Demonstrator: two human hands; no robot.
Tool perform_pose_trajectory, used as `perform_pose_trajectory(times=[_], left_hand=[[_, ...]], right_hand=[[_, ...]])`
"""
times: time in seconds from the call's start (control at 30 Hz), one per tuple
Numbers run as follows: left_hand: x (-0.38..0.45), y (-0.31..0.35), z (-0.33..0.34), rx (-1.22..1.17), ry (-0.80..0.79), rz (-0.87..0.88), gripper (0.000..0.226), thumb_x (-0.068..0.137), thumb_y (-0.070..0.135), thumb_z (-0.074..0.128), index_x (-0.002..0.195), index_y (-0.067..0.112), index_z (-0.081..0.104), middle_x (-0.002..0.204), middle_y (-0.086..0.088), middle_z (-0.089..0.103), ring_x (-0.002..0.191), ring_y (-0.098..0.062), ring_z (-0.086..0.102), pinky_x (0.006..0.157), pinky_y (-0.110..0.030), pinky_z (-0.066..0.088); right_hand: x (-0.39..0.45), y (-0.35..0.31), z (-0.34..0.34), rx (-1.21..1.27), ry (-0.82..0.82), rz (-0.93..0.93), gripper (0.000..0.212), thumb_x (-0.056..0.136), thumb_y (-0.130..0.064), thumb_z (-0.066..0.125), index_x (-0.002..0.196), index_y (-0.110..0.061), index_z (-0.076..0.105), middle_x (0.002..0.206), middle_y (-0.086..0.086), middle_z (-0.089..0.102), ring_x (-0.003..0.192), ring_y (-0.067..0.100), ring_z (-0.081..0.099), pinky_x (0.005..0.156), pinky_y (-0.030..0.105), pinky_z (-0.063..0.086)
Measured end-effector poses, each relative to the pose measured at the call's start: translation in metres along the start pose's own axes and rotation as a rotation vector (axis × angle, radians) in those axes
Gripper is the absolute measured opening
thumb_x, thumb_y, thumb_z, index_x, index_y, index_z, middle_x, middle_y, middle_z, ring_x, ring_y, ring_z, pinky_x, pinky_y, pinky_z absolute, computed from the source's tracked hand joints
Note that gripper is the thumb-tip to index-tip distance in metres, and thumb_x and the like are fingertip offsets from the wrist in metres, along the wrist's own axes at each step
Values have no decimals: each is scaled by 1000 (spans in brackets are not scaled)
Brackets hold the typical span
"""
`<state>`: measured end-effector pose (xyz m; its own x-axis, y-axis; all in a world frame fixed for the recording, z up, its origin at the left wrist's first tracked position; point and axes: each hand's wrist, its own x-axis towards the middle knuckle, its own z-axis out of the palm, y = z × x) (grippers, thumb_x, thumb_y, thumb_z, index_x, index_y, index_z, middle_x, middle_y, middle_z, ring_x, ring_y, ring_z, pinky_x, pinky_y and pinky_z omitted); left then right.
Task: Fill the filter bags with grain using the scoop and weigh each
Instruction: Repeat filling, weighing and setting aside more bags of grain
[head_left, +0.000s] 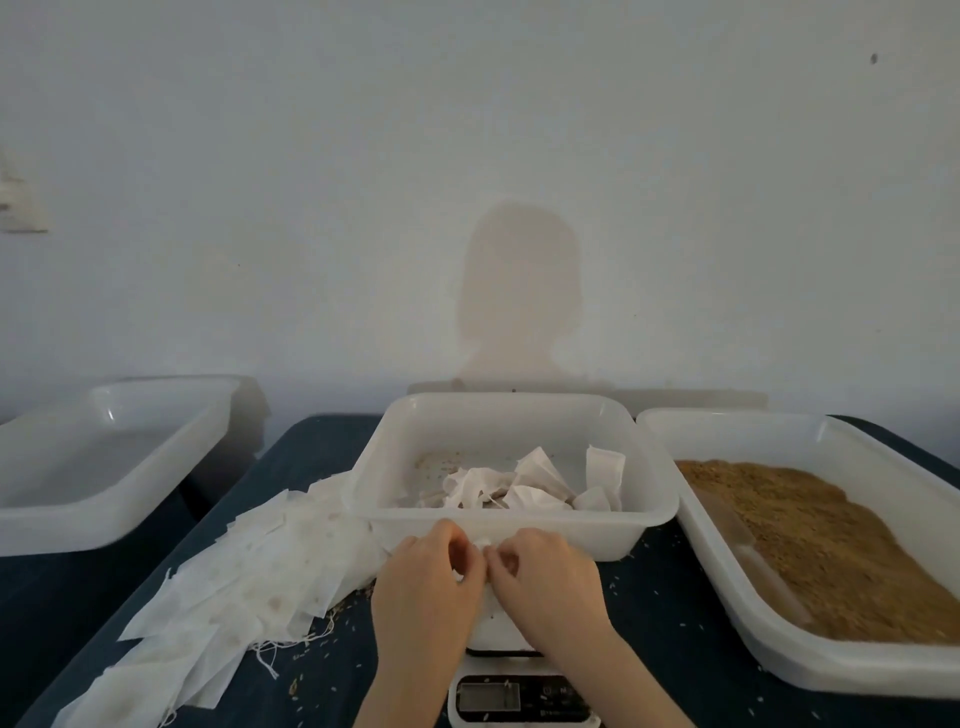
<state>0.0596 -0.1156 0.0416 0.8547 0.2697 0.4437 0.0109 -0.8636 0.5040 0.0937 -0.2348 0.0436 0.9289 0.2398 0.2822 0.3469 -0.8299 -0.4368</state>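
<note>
Left hand (423, 587): fingers curled, pinching the filter bag (480, 543).
Right hand (545, 582): fingers curled on the same bag.
Bag position: over the scale (511, 691), just before the middle tub (511, 525).
Grain (821, 540): in the right tub.
Scoop: not visible.
Risk: loose pinch may spill grain onto bench (675, 623).

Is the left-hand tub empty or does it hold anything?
Empty, as far as visible: the left tub shows only bare white floor and walls, while the right tub holds grain.
</note>
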Motion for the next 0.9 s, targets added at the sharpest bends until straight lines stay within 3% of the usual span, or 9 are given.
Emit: perform_pose_trajectory(times=[0.1,0.23,0.33,0.53,0.7,0.8,0.9], left_hand=[[1,3,3,-17,-4,15,21,84,43,56,70,34,44,63,13,50,61,-2,46,53,-11,32],[-3,7,11,18,-43,25,29,83,48,54,63,34,38,59,13,47,59,0,43,51,-12,28],[-2,9,16,-25,-51,56,26,82,46,53,64,32,40,62,13,52,62,0,45,53,-13,31],[5,11,22,10,-67,136,21,83,46,51,69,33,45,64,13,52,63,-1,46,56,-13,31],[4,11,29,57,-86,155,29,83,53,49,63,33,42,58,13,49,59,-1,45,60,-15,33],[4,8,33,-29,-112,148,27,83,47,53,63,33,42,60,12,51,61,-3,47,60,-15,34],[8,5,34,-238,-153,160,24,84,28,62,66,33,47,64,13,54,66,-3,50,64,-17,40]], right_hand=[[5,3,-9,-109,-77,-1,46,91,-52,43,59,-22,57,55,-7,51,51,7,47,52,20,39],[11,8,-17,-234,-199,-122,25,94,-28,46,80,-23,66,69,-8,52,68,14,52,57,22,37],[12,11,-16,-222,-281,-129,25,94,-22,44,87,-19,68,81,1,62,79,20,61,70,30,47],[15,20,-13,-212,-184,-19,35,95,-41,46,78,-17,65,76,-1,60,70,15,56,67,28,46],[16,22,-14,-220,-218,-75,26,94,-29,46,93,-16,69,94,2,67,86,20,63,76,30,50],[19,23,-17,-184,-217,-47,30,93,-30,44,81,-16,67,82,2,64,74,17,58,67,28,46],[20,26,-21,-174,-185,-13,32,90,-37,46,65,-20,56,62,-4,49,61,15,50,56,25,38]])
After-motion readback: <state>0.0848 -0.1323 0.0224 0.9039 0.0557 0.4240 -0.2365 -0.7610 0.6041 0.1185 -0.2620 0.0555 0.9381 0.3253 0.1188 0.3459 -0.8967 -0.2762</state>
